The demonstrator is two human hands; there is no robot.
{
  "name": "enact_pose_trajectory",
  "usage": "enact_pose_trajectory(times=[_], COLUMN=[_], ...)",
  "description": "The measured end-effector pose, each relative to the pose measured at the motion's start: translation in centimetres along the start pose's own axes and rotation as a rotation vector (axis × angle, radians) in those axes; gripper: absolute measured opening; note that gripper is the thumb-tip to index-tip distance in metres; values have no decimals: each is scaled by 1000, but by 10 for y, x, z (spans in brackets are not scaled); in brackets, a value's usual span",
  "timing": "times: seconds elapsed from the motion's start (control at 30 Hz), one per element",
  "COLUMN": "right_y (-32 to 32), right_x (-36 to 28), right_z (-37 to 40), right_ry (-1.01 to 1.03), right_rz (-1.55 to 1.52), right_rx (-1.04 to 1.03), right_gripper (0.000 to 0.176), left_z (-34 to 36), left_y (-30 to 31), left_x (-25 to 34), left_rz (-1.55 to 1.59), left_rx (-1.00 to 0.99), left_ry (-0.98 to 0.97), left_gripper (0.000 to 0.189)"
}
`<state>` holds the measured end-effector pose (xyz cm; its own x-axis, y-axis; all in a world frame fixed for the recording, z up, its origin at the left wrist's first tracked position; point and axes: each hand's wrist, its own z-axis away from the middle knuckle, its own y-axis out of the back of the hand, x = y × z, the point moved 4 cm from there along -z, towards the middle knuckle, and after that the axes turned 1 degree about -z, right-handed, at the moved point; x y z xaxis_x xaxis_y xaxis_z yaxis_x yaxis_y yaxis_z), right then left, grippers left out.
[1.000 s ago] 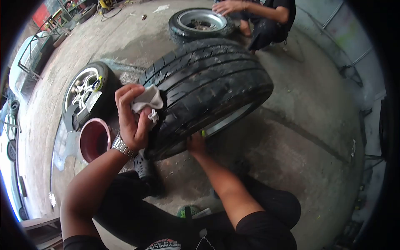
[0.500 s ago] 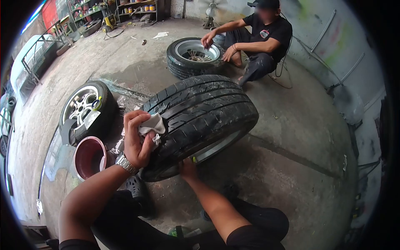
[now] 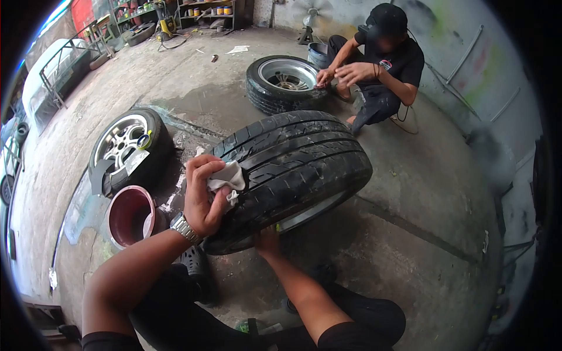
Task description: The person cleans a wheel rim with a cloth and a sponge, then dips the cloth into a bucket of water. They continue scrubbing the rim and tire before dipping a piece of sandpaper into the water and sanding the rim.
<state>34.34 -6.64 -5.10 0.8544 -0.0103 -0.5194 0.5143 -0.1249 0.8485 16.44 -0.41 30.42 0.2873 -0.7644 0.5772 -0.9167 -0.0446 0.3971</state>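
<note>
A black tyre on a silver rim, one wheel (image 3: 298,155), is tilted in front of me, its wet-looking tread facing up and its open rim side turned downward. My left hand (image 3: 205,196), with a metal watch at the wrist, is closed on a crumpled pale grey cloth (image 3: 228,175) and presses it to the left part of the tread. My right hand (image 3: 267,241) reaches under the near side and grips the wheel at its lower edge; the fingertips are hidden inside. A small yellow-green spot shows on the rim beside it.
A dark red bucket (image 3: 130,217) stands at left, near a wheel with a silver spoked rim (image 3: 120,143) that has items on it. Another wheel (image 3: 278,82) lies flat ahead, beside a crouching person (image 3: 392,64) and a grey bucket (image 3: 318,55). A wall runs along the right.
My view has shifted slightly, moving everything a little right in the picture. The cloth stays at the same tread area. The other person's hands have moved from over the flat wheel to its right side.
</note>
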Motion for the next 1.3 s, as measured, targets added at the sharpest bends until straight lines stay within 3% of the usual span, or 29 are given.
enact_pose_trajectory(times=[0.5, 1.3], right_y=[-10, -7], right_x=[1, 1], right_z=[2, 4], right_ry=[18, -19], right_rz=[105, -21], right_rx=[62, 30], right_gripper=[49, 50], left_z=[0, 1], left_y=[0, 0], left_x=[0, -1], left_rz=[13, -23], left_rx=[-7, -17], left_ry=[8, 6], left_gripper=[47, 47])
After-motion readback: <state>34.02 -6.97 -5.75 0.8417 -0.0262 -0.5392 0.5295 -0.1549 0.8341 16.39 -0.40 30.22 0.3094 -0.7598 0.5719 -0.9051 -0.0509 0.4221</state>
